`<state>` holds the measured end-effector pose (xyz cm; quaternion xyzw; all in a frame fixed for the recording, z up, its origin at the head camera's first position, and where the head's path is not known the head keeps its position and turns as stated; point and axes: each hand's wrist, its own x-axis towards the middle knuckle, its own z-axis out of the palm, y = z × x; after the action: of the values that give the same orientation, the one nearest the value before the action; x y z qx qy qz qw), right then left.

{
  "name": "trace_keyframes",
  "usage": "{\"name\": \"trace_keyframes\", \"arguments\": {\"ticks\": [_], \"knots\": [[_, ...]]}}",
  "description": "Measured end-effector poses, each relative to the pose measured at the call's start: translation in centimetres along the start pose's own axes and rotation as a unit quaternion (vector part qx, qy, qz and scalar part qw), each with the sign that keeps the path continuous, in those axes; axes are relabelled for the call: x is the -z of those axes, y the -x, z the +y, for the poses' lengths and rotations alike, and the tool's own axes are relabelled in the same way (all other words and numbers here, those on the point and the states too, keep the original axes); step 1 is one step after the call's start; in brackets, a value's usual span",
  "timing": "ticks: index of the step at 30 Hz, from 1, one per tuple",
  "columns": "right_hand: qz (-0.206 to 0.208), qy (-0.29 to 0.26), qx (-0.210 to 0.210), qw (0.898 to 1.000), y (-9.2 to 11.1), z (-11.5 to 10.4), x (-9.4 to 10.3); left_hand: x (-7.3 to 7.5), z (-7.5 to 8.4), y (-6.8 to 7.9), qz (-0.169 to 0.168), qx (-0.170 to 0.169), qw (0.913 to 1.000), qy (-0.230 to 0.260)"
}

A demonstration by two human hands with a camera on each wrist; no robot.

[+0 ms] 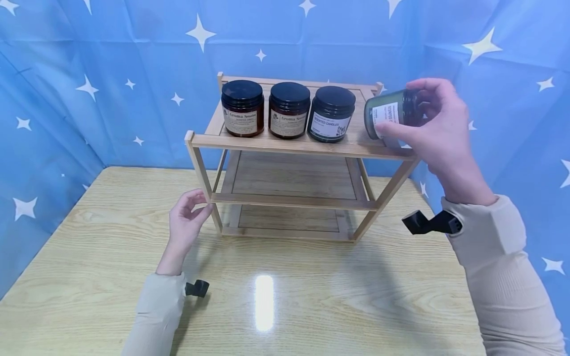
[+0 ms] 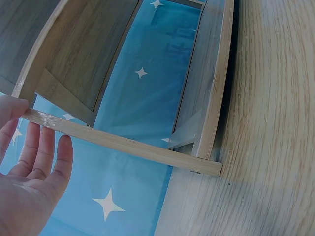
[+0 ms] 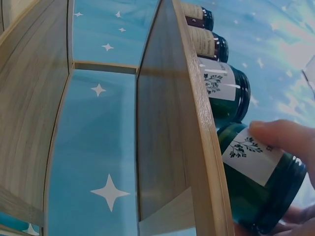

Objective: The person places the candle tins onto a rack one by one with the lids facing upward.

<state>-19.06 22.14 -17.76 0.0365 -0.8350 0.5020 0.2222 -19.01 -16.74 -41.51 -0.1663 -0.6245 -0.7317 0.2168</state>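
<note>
My right hand (image 1: 445, 126) grips a green glass candle jar (image 1: 386, 114) with a black lid and a white label. The jar tilts, its lid end toward the palm, at the right end of the rack's top shelf. In the right wrist view the thumb (image 3: 278, 135) presses on the jar's label. My left hand (image 1: 188, 220) holds the left front leg of the wooden rack (image 1: 289, 201), thumb on one side and fingers (image 2: 44, 150) on the other. Beside the tilted jar, another green candle jar (image 1: 331, 116) stands upright on the top shelf.
Two brown "Aroma" candle jars, a left one (image 1: 242, 109) and a middle one (image 1: 288, 111), stand upright on the top shelf. Two lower shelves of the rack show bare boards. The rack stands on a wood-grain table (image 1: 311, 296) before a blue star-patterned cloth (image 1: 147, 64).
</note>
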Motion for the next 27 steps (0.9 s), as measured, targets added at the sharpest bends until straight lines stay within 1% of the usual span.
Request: {"name": "trace_keyframes", "arguments": {"ticks": [6, 11, 13, 16, 19, 23, 27], "knots": [[-0.015, 0.008, -0.011, 1.000, -0.5, 0.0, 0.1, -0.1, 0.1, 0.0, -0.005, -0.002, 1.0000, -0.002], [-0.053, -0.020, 0.000, 0.998, -0.7, -0.2, 0.2, -0.1, 0.2, -0.1, -0.005, -0.003, 1.0000, -0.002], [-0.070, -0.019, 0.001, 0.997, -0.8, -0.3, 0.2, -0.1, 0.2, -0.1, -0.004, -0.003, 1.0000, -0.001], [-0.091, 0.012, 0.002, 0.996, -1.0, -0.4, 0.2, -0.1, 0.2, -0.1, -0.003, -0.003, 1.0000, -0.002], [-0.111, 0.049, 0.018, 0.992, -1.4, -0.5, 0.2, 0.0, 0.1, 0.0, -0.005, -0.004, 1.0000, -0.001], [-0.136, 0.105, 0.048, 0.984, -1.9, -0.7, 0.1, 0.0, 0.1, 0.0, -0.006, -0.005, 1.0000, 0.001], [-0.163, 0.139, 0.058, 0.975, -2.2, -0.9, 0.0, 0.1, 0.0, 0.0, -0.005, -0.006, 1.0000, -0.002]]}}
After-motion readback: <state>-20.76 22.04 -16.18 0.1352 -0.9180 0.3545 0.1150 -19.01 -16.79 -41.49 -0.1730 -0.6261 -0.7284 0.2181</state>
